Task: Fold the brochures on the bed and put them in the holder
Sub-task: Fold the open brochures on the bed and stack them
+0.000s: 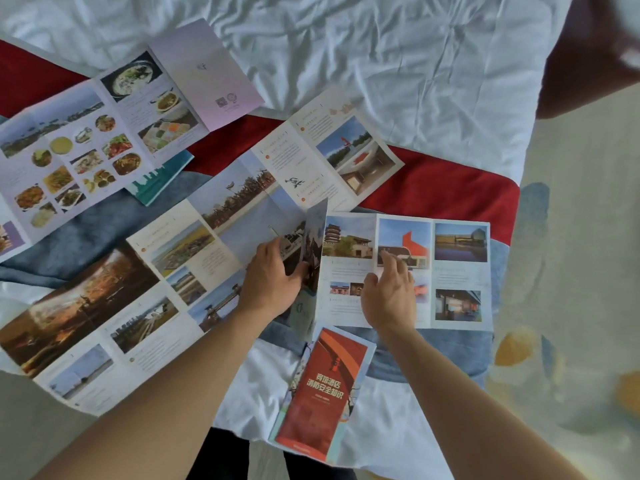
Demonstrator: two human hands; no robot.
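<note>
Two hands work one glossy architecture-photo brochure (433,271) near the bed's (415,81) right edge. The left hand (273,275) pinches the raised end panel, lifting it along its crease, seemingly to fold it over; the right hand (391,296) lies flat, fingers straight, pinning the sheet so it cannot slide. A folded red leaflet (325,393) waits at the near edge. No holder shows.

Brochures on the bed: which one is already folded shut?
The red-covered brochure at the near edge of the bed, just below the right hand. It shows only its narrow cover; the others lie spread open with several panels showing.
</note>
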